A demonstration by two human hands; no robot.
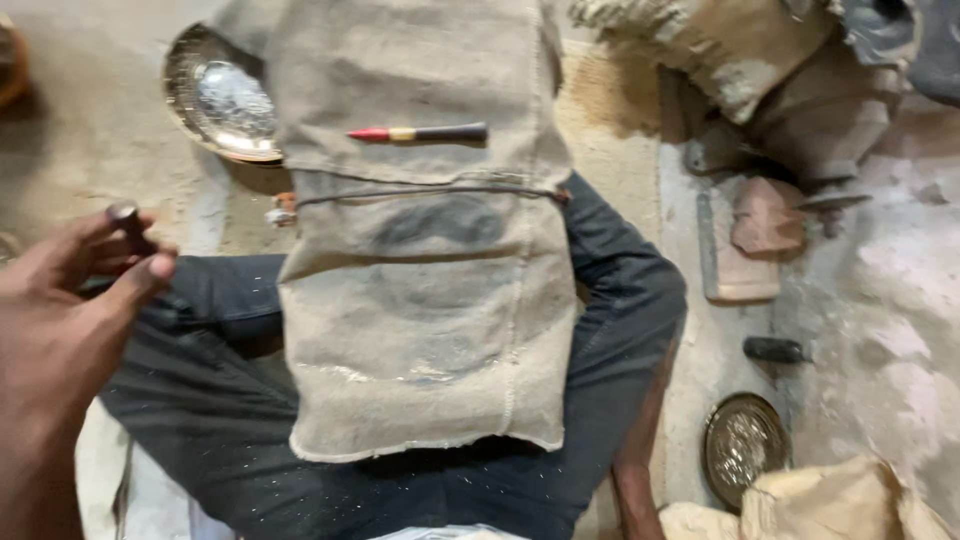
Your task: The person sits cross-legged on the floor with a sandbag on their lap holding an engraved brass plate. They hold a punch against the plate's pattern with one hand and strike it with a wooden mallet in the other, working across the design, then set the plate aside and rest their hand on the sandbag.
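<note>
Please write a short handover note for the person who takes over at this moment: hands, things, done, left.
Left hand: closed around a small dark metal tool, raised over the left knee.
Right hand: not in view.
Burlap cloth covers the lap; a red, yellow and dark stick tool lies on it.
Shiny metal bowl sits on the floor beyond the cloth, untouched.
A second embossed plate lies at the right.

legs: dark grey trousers [230, 420], dusty, flecked with pale specks, creased at the bent knees
lap: a coarse tan burlap cloth [430, 290], worn like an apron to the right of the left grip [70, 300], smudged dark in the middle, frayed along its lower hem
waist: a thin cord [430, 190] crosses the cloth
arms: bare, no sleeves showing
</note>
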